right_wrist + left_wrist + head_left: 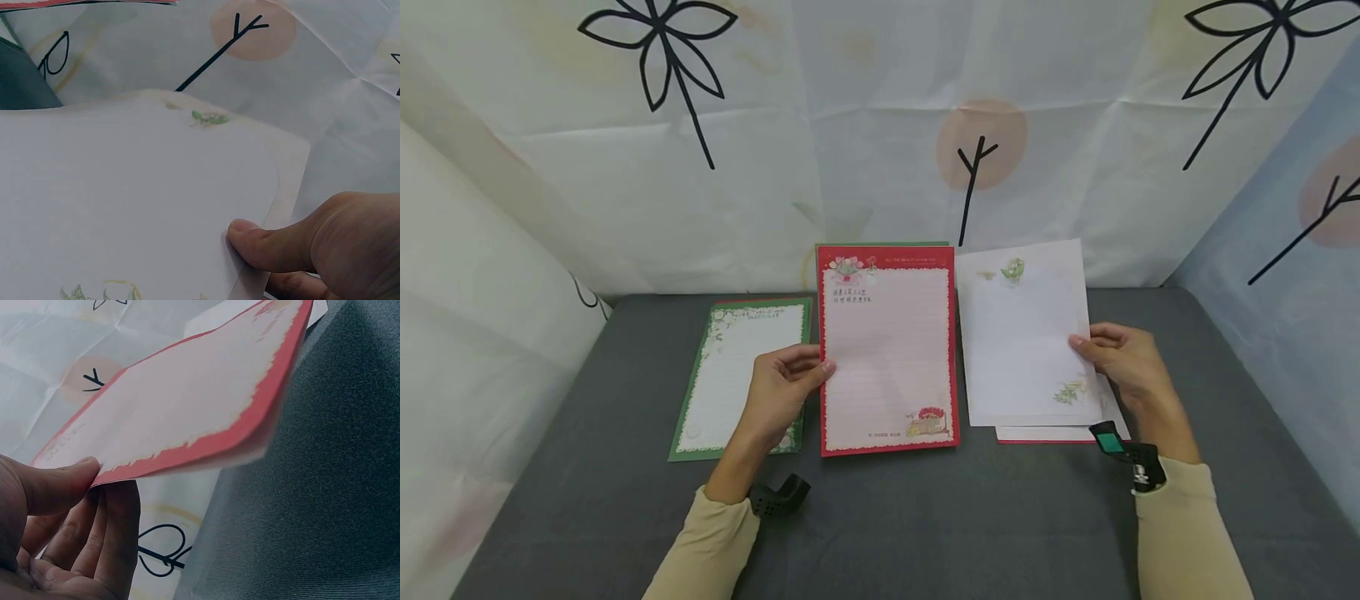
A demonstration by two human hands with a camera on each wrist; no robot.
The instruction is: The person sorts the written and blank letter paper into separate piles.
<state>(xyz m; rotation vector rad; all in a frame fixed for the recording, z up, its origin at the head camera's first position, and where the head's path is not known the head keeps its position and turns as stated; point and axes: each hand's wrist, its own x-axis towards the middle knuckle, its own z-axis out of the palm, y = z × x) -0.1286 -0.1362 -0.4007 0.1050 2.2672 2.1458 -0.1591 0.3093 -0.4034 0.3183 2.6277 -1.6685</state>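
Note:
My left hand pinches the left edge of a red-bordered sheet of letter paper, thumb in front and fingers behind. That sheet is raised upright, with a little handwriting near its top; a green edge peeks out behind it. In the left wrist view the red-bordered paper tilts away from the thumb. On the right, my right hand pinches the right edge of a white sheet with small green plant prints. The right wrist view shows the thumb pressing on its face. A gap separates the two raised sheets at the bottom.
A green-bordered sheet with handwriting lies on the dark grey table behind my left hand. Below the white sheet, another paper with a red lower edge lies on the table. A patterned cloth hangs at the back.

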